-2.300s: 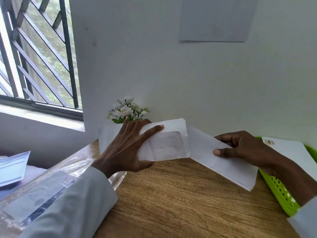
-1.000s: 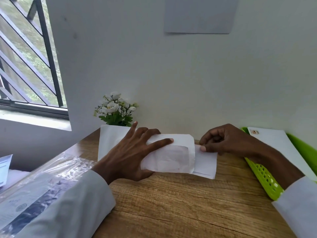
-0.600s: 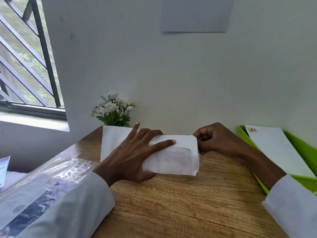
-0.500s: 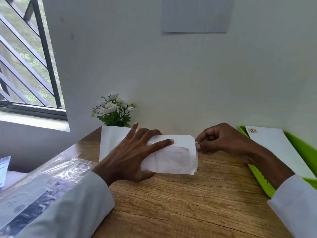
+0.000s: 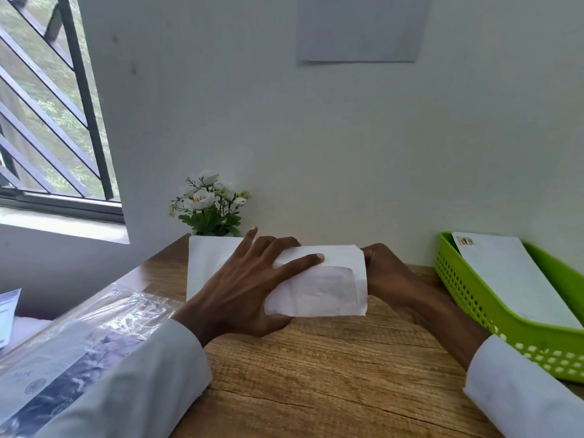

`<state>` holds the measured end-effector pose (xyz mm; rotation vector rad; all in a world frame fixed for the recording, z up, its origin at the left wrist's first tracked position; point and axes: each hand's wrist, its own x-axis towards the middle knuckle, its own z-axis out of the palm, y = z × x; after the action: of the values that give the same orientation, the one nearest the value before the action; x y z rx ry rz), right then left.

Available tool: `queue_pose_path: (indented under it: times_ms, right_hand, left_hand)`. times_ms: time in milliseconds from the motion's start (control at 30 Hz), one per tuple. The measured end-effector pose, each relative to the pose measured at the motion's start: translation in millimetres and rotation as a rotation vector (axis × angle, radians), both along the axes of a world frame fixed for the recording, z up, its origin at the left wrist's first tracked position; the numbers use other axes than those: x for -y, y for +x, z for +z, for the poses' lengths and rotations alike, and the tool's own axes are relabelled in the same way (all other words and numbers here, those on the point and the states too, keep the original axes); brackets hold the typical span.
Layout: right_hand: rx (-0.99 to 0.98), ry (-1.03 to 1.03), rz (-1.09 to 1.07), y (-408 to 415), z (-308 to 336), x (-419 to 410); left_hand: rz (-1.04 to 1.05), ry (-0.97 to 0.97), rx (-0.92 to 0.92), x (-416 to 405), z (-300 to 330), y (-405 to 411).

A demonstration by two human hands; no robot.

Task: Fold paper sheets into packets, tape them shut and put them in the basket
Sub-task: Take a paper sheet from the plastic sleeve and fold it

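Note:
A white paper packet (image 5: 328, 287) with a window patch is held up just above the wooden desk (image 5: 316, 374), near the wall. My left hand (image 5: 249, 282) grips its left half, fingers spread over the front and thumb underneath. My right hand (image 5: 384, 273) is at the packet's right edge and partly behind it; its fingertips are hidden, so I cannot tell its grip. A green perforated basket (image 5: 480, 314) stands at the right with a white packet (image 5: 515, 276) lying in it.
A white pot (image 5: 205, 260) with white flowers (image 5: 208, 200) stands behind my left hand against the wall. Plastic-wrapped papers (image 5: 69, 352) lie at the left desk edge. A barred window (image 5: 47, 105) is at the far left.
The long inner sheet that stuck out to the right has been pushed into the packet by my right hand, which now sits against the packet's right edge. My left hand kept its hold.

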<state>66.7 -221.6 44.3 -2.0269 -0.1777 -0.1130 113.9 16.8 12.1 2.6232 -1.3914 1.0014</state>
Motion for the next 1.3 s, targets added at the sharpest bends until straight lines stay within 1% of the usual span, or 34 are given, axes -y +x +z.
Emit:
queue_pose_path:
  times_ms: [100, 167, 267, 333, 400, 567, 633, 733, 800, 833, 900, 967, 1000, 1067, 1133, 1300]
  right_hand:
    - [0.073, 0.142, -0.049, 0, 5, 6]
    - [0.119, 0.275, -0.059, 2, 8, 13]
    - [0.097, 0.413, 0.097, -1, 8, 16]
    - [0.056, 0.462, 0.183, -4, 5, 9]
    - [0.049, 0.477, 0.199, -5, 0, -3]
    - [0.176, 0.541, 0.101, -18, 6, -27]
    - [0.288, 0.486, 0.036, -23, 17, -27]
    - [0.498, 0.319, -0.053, -27, 35, -23]
    - [0.62, 0.202, -0.104, -29, 46, -17]
    - [0.675, 0.12, -0.097, -30, 50, -12]
    - [0.785, -0.131, -0.064, -30, 55, -5]
    - [0.802, -0.317, -0.058, -26, 51, 2]
    - [0.766, -0.349, -0.039, -24, 48, 2]
    - [0.653, -0.31, 0.029, -22, 42, -1]
    - [0.598, -0.152, 0.096, -21, 40, -2]
    - [0.558, 0.191, 0.069, -26, 44, -8]
  left_hand:
    - [0.033, -0.076, 0.019, 0, 5, -3]
    - [0.048, -0.172, 0.048, 1, 8, -6]
    - [0.09, -0.322, 0.091, 4, 13, -11]
    - [0.115, -0.405, 0.101, 7, 15, -14]
    - [0.127, -0.453, 0.114, 12, 18, -18]
    - [0.067, -0.602, 0.087, 20, 26, -27]
    - [-0.003, -0.712, 0.023, 19, 28, -27]
    - [-0.16, -0.916, -0.164, 19, 30, -28]
    - [-0.249, -0.99, -0.231, 20, 33, -30]
    - [-0.28, -1.002, -0.239, 21, 35, -32]
    - [-0.326, -1.011, -0.221, 22, 40, -36]
    - [-0.355, -0.998, -0.153, 22, 42, -38]
    - [-0.357, -0.985, -0.117, 22, 42, -37]
    - [-0.341, -0.989, -0.115, 21, 39, -35]
    - [-0.34, -1.025, -0.168, 20, 38, -33]
    - [-0.392, -1.16, -0.329, 19, 39, -35]
